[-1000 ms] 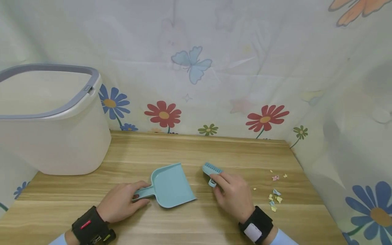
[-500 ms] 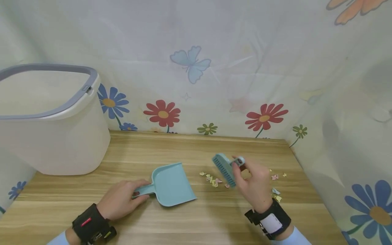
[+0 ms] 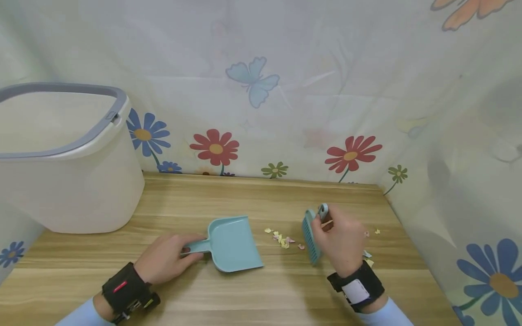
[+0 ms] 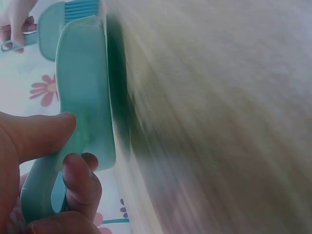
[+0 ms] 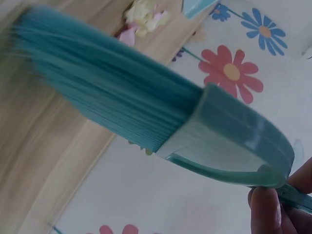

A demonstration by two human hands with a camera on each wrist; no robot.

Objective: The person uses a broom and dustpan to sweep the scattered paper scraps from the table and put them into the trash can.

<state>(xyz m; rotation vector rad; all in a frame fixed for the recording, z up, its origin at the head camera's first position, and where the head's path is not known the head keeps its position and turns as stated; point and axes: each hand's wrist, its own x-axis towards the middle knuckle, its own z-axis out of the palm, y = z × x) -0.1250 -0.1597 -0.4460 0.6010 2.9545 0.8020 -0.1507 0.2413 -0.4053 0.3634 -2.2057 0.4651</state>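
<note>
White bin is standing at the table's far left, well apart from the work. Left hand is gripping the dustpan handle, pan lying flat with its mouth opening rightward. Right hand is pinching the brush, long axis running near-to-far, with the paper scraps lying between brush and pan, nearer the brush.

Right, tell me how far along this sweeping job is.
Done: left hand grips the dustpan flat on the table; right hand grips the brush. In hand: a small pile of paper scraps lies between brush and pan. Left: none is in the pan, more scraps lie beyond the right hand, the bin waits.
</note>
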